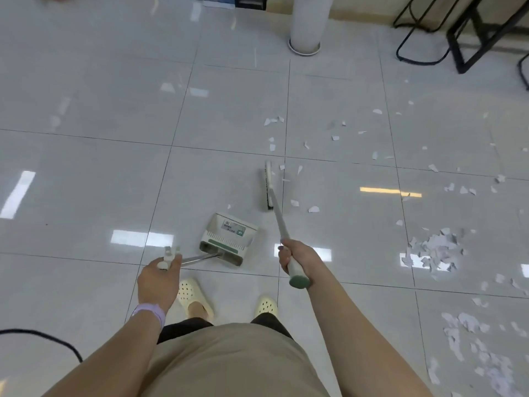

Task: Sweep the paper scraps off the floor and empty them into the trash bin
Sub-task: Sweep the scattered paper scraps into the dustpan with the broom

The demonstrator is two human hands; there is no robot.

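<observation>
Right hand (292, 260) gripped the broom (269, 186), left hand (160, 277) the dustpan (229, 239) handle; a hard stroke risked scattering the paper scraps (429, 250) wider.

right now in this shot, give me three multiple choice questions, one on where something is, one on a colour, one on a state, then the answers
1. Where do most of the paper scraps lie, from the person's view?
A. To the right of the broom head
B. Inside the dustpan
C. To the left of the dustpan

2. What colour is the cap at the end of the broom handle?
A. Red
B. Green
C. Yellow

3. What is the left hand doing?
A. Hanging with nothing in it
B. Gripping the dustpan's handle
C. Picking up a scrap

Answers:
1. A: the piles and loose bits are spread right of the broom head, and none shows on the dustpan.
2. B: the cap below the right hand is dull green.
3. B: its fingers curl round the top of the dustpan's metal handle.
</observation>
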